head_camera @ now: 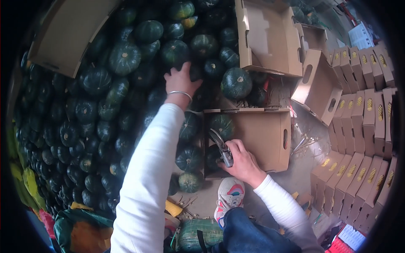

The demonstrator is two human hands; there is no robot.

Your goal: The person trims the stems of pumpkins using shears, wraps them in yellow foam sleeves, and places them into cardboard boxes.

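My left hand (181,83), with a bangle at the wrist, reaches over a pile of dark green pumpkins (125,58), its fingers spread at the lower edge of one pumpkin (174,53); whether they touch it I cannot tell. My right hand (242,159) is closed around metal pruning shears (225,153) with curved blades, over the left part of a cardboard box (259,137). Inside that box a green pumpkin (222,126) lies at the upper left, and another, partly hidden by the shears and hand, lies below it.
Open cardboard boxes stand at the upper left (68,34), upper right (269,34) and right (319,85). Rows of folded cartons (351,177) line the right side. Cut stems (305,142) litter the floor. Below the box are my shoe (230,196) and a green wrapped bundle (196,234).
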